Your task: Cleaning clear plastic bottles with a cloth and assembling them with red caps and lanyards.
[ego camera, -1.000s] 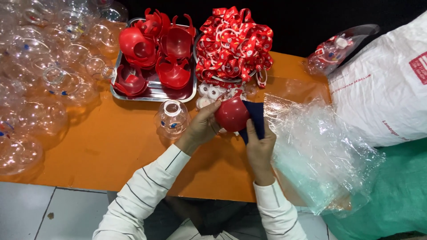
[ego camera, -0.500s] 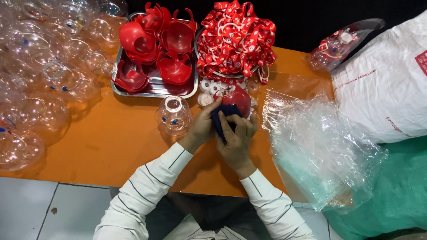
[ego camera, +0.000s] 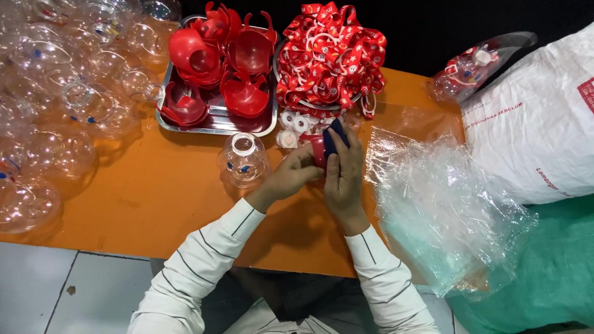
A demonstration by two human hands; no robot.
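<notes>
Near the counter's far edge, our left hand gripped the red piece; right hand closed around it, pressing a dark blue cloth on top

an orange table fills the middle of the frame, its near edge running across the lower part. below it, at the lower left, lies a floor of pale grey tiles with dark joints. behind the table's far edge, along the top centre and upper right, the background is black. the light is bright and even, with soft shadows on the tabletop.
</notes>
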